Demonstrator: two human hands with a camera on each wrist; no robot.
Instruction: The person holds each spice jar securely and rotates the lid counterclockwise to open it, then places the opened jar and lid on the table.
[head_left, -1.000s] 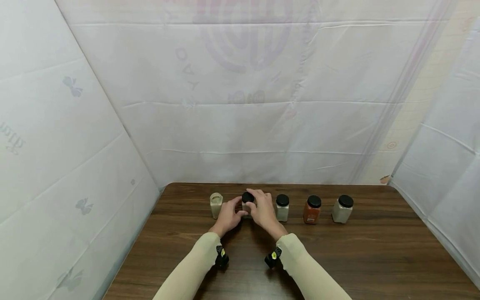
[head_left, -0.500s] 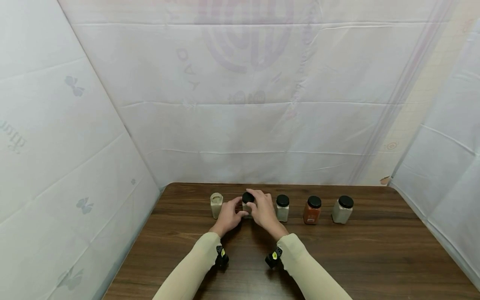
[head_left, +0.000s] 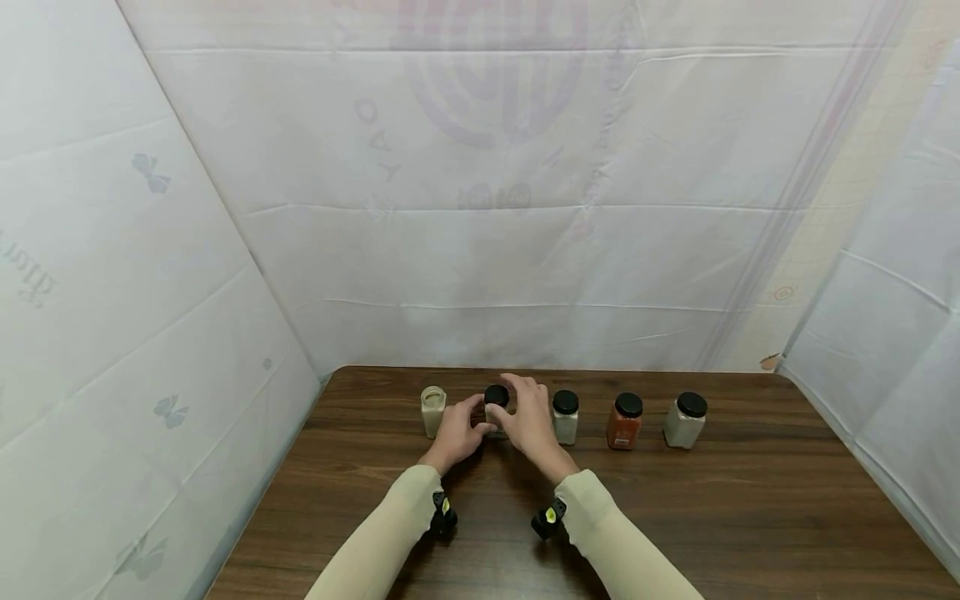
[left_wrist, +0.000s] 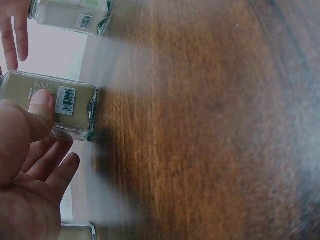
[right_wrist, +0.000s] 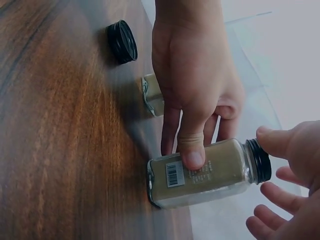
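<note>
A square glass jar (right_wrist: 220, 175) of greenish-tan powder, with a barcode label, stands upright on the table. My left hand (head_left: 459, 433) holds it by its sides, the thumb pressed on the label side. A black lid (right_wrist: 260, 161) sits on the jar's neck. Around that lid is my right hand (head_left: 529, 421), its thumb at the rim and its other fingers spread apart from it. Left of them is a lidless jar (head_left: 432, 413) of pale powder, partly behind my left hand in the right wrist view. A loose black lid (right_wrist: 122, 42) lies on the table.
To the right stand a black-lidded pale jar (head_left: 566, 421), a jar with orange-red contents (head_left: 624, 425) and another pale jar (head_left: 684, 423), in one row. The brown wooden table (head_left: 712, 517) meets a white cloth wall (head_left: 480, 250) at the back.
My right hand's fingers have come off the black lid and spread, lifting slightly. The left hand and the jar it holds have stayed in place.
</note>
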